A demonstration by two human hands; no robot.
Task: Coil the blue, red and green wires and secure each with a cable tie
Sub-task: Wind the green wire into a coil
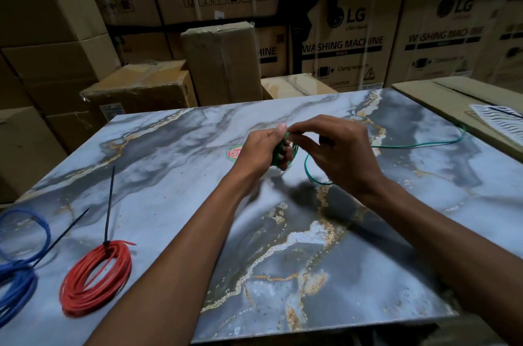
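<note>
A: The thin green plastic-coated wire [285, 151] sits as a small coil in the left hand [261, 151], fingers curled around it above the marbled tabletop [175, 164].

B: And the right hand [343, 153]?

A: Pinching 1 strand. The wire looks light and springy; best held across all the loops.

Both forearms bare; left hand [261, 147], right hand [343, 153] ungloved.

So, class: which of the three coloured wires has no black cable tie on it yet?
The thin green wire, in both hands; red coil and blue coil carry ties.
</note>
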